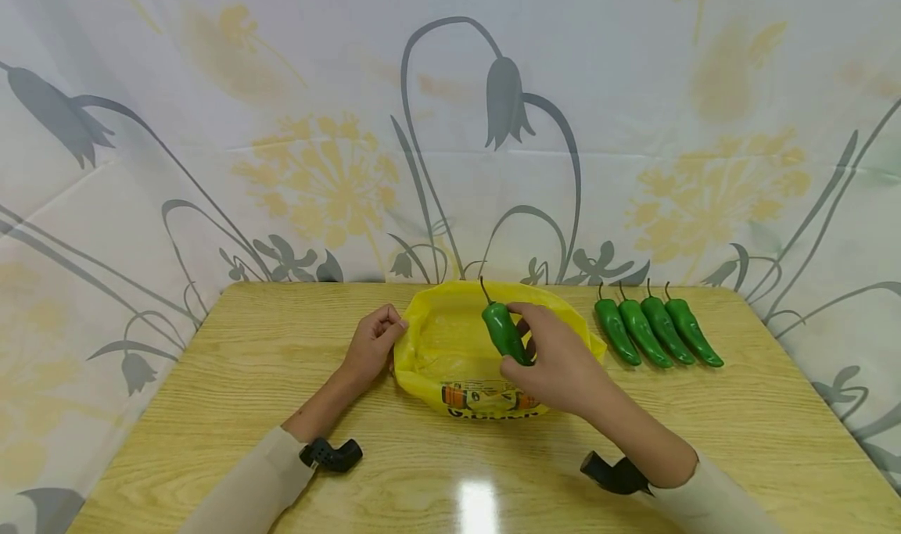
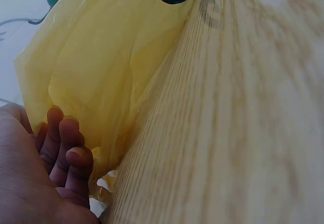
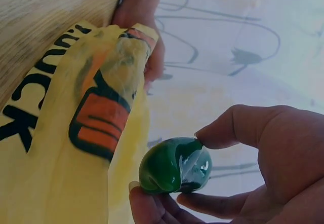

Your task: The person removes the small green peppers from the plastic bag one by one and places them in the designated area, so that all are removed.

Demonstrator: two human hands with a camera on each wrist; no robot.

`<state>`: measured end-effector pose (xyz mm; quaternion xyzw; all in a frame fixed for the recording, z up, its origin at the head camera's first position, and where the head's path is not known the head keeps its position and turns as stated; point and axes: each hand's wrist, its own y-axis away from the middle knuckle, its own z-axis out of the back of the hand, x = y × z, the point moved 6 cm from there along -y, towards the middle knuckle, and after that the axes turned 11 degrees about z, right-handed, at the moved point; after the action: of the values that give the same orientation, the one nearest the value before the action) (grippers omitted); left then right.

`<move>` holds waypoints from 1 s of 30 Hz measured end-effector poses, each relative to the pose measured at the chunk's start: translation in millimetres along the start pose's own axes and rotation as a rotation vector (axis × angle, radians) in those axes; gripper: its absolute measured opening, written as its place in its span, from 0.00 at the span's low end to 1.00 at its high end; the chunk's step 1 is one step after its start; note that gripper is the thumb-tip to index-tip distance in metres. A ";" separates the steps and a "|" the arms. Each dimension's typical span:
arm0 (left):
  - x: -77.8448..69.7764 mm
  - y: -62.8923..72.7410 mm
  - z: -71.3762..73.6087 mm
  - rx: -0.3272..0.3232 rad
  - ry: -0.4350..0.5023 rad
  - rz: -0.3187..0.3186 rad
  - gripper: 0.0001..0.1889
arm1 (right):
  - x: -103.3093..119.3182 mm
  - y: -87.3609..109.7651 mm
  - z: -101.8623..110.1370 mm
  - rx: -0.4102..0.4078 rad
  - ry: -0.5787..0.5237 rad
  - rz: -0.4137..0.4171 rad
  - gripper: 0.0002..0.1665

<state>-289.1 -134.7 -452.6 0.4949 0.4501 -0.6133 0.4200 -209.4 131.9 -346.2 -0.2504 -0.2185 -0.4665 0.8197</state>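
Observation:
A yellow plastic bag point(image 1: 486, 399) with dark lettering stands on the table, its mouth spread wide. My left hand point(image 1: 375, 342) is at the bag's left rim, thumb and fingers pinching the edge. Up close in the left wrist view, the curled fingers point(image 2: 71, 153) lie against the thin plastic. Over the mouth, my right hand point(image 1: 559, 358) holds a green chili pepper point(image 1: 504, 331), stem up and tilted left. In the right wrist view the pepper's glossy blunt end point(image 3: 169, 167) shows between thumb and fingertips.
Several more green chili peppers point(image 1: 644, 331) lie side by side at the back right, right of the bag. A floral cloth point(image 1: 450, 127) hangs behind the wooden table point(image 1: 394, 471). Black wrist cameras point(image 1: 331, 455) sit on both forearms.

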 end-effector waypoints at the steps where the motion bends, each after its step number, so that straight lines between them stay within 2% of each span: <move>1: 0.4 -0.2 0.3 -0.001 -0.001 0.000 0.11 | -1.1 1.5 1.6 -0.003 -0.002 0.006 0.44; 15: 0.6 0.8 2.2 -0.003 0.007 0.000 0.12 | -17.5 19.9 28.9 -0.054 0.016 -0.012 0.42; 30: 0.1 -1.0 0.4 -0.005 0.013 -0.007 0.12 | -57.3 38.1 51.9 -0.092 0.058 -0.072 0.42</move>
<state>-290.1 -134.9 -452.6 0.4962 0.4559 -0.6104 0.4164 -209.4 218.1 -347.6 -0.2662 -0.1817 -0.5125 0.7959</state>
